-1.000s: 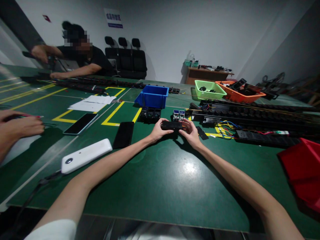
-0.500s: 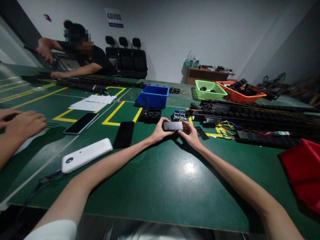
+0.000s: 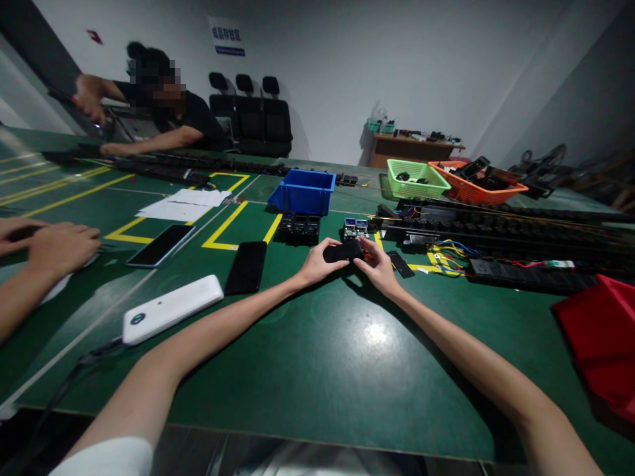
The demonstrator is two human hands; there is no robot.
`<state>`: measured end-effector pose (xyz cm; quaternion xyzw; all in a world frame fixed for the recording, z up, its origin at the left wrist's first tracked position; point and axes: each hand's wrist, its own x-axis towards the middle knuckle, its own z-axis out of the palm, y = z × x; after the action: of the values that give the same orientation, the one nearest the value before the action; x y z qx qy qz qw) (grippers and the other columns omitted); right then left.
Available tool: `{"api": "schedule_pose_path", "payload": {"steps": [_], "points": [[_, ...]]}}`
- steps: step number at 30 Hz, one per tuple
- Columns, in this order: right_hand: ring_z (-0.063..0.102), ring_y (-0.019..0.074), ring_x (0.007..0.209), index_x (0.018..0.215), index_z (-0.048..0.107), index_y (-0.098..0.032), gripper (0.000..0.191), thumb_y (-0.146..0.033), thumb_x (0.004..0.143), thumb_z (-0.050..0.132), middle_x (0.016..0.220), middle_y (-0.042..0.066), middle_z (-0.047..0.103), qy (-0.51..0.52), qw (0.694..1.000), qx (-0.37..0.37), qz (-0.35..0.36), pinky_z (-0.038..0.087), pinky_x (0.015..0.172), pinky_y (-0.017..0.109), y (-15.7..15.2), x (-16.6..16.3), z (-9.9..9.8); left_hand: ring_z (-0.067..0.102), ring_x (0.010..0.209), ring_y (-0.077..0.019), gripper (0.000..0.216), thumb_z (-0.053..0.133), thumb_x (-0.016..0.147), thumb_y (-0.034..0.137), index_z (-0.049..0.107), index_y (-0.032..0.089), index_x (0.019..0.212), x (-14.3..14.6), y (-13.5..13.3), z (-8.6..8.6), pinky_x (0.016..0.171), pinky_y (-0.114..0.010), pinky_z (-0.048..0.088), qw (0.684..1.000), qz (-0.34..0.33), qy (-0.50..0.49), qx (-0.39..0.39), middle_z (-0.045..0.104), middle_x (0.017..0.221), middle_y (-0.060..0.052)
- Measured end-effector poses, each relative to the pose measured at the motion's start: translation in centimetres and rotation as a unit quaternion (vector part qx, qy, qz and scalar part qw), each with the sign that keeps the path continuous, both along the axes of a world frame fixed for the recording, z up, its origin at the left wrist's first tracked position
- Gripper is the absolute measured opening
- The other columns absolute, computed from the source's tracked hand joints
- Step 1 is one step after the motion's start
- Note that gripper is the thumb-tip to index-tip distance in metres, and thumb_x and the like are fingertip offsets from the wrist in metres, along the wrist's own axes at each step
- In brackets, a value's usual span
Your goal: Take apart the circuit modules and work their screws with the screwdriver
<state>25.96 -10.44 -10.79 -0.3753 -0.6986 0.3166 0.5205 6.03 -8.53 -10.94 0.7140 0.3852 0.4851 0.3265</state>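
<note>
Both my hands hold a small black rectangular module [image 3: 343, 251] just above the green table [image 3: 307, 370]. My left hand [image 3: 317, 264] grips its left end with fingers curled around it. My right hand [image 3: 378, 264] pinches its right end, where a bit of orange wire shows. Right behind the module lie a small circuit block with blue parts [image 3: 354, 229] and a black multi-socket part [image 3: 297, 228]. A thin black strip [image 3: 399, 264] lies beside my right hand.
Two dark phones [image 3: 247, 266] [image 3: 159, 244], a white device with a cable [image 3: 171, 309], papers [image 3: 181, 203], a blue bin [image 3: 303, 192], green [image 3: 415, 178] and orange [image 3: 473, 185] baskets, long black power strips [image 3: 496, 228] and a red bin [image 3: 602, 337]. Another person's hands [image 3: 54, 248] rest at left; a second person works at far left.
I have turned the module in my hands: its shiny grey face showed half a second ago and now a dark side faces up. The hands at left shifted slightly right.
</note>
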Motion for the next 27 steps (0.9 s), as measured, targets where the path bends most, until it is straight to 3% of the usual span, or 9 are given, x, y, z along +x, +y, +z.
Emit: {"api": "schedule_pose_path", "payload": {"steps": [4, 6, 8, 12, 16, 20, 23, 27], "points": [[0.053, 0.0255, 0.122, 0.131, 0.05, -0.025, 0.044, -0.032, 0.089, 0.054, 0.134, 0.009, 0.056, -0.083, 0.992, 0.06, -0.07, 0.044, 0.102, 0.045, 0.4, 1.1, 0.2, 0.061, 0.094, -0.0217, 0.046, 0.075, 0.068, 0.045, 0.058, 0.02, 0.103, -0.2, 0.5, -0.4, 0.085, -0.038, 0.048, 0.998, 0.055, -0.027, 0.0, 0.064, 0.099, -0.005], [0.051, 0.0294, 0.12, 0.125, 0.057, -0.023, 0.039, -0.029, 0.086, 0.055, 0.128, 0.011, 0.06, -0.184, 0.967, 0.103, -0.146, 0.039, 0.102, 0.05, 0.8, 1.9, 0.2, 0.061, 0.092, -0.0207, 0.045, 0.075, 0.068, 0.046, 0.056, 0.02, 0.1, -0.3, 0.8, -0.7, 0.083, -0.036, 0.049, 0.994, 0.092, -0.054, -0.006, 0.063, 0.097, -0.005], [0.046, 0.0335, 0.121, 0.123, 0.059, -0.021, 0.039, -0.025, 0.084, 0.057, 0.125, 0.013, 0.062, -0.29, 0.932, 0.12, -0.179, 0.034, 0.101, 0.054, 1.2, 2.5, 0.0, 0.061, 0.089, -0.0196, 0.045, 0.076, 0.068, 0.046, 0.054, 0.019, 0.097, -0.4, 1.1, -0.9, 0.079, -0.035, 0.049, 0.99, 0.113, -0.083, -0.017, 0.063, 0.095, -0.004], [0.048, 0.0337, 0.112, 0.12, 0.06, -0.02, 0.036, -0.025, 0.085, 0.056, 0.112, 0.014, 0.067, -0.412, 0.877, 0.14, -0.205, 0.026, 0.099, 0.055, 1.5, 2.9, -0.6, 0.064, 0.076, -0.0171, 0.049, 0.073, 0.071, 0.046, 0.049, 0.02, 0.104, -0.4, 1.3, -1.1, 0.068, -0.03, 0.051, 0.984, 0.066, -0.147, -0.079, 0.065, 0.087, -0.003], [0.048, 0.0316, 0.104, 0.115, 0.063, -0.02, 0.031, -0.026, 0.086, 0.054, 0.107, 0.013, 0.065, -0.466, 0.848, 0.162, -0.192, 0.027, 0.097, 0.051, 1.4, 2.8, -0.8, 0.065, 0.07, -0.0158, 0.048, 0.071, 0.074, 0.043, 0.046, 0.02, 0.107, -0.3, 1.4, -1.1, 0.062, -0.028, 0.05, 0.973, 0.018, -0.199, -0.119, 0.066, 0.086, -0.003], [0.049, 0.0307, 0.1, 0.102, 0.067, -0.019, 0.024, -0.031, 0.086, 0.054, 0.101, 0.014, 0.064, -0.487, 0.838, 0.155, -0.191, 0.031, 0.091, 0.047, 1.2, 2.5, -0.7, 0.063, 0.073, -0.0149, 0.051, 0.076, 0.068, 0.041, 0.048, 0.019, 0.105, -0.3, 1.6, -1.1, 0.064, -0.027, 0.05, 0.977, 0.046, -0.186, -0.096, 0.062, 0.085, -0.002], [0.051, 0.0296, 0.096, 0.091, 0.066, -0.018, 0.018, -0.032, 0.084, 0.055, 0.093, 0.013, 0.063, -0.484, 0.838, 0.149, -0.204, 0.034, 0.087, 0.044, 1.1, 2.2, -0.5, 0.063, 0.085, -0.0164, 0.056, 0.079, 0.063, 0.037, 0.049, 0.019, 0.107, -0.4, 1.9, -1.3, 0.076, -0.03, 0.051, 0.98, 0.07, -0.175, -0.07, 0.061, 0.096, -0.004], [0.055, 0.0233, 0.081, 0.086, 0.061, -0.019, 0.012, -0.027, 0.079, 0.056, 0.087, 0.008, 0.06, -0.376, 0.895, 0.118, -0.207, 0.041, 0.074, 0.035, 1.0, 2.3, -0.2, 0.062, 0.096, -0.0202, 0.072, 0.079, 0.063, 0.033, 0.043, 0.02, 0.124, -0.4, 2.1, -1.6, 0.086, -0.037, 0.05, 0.977, 0.044, -0.191, -0.087, 0.061, 0.107, -0.008]]}}
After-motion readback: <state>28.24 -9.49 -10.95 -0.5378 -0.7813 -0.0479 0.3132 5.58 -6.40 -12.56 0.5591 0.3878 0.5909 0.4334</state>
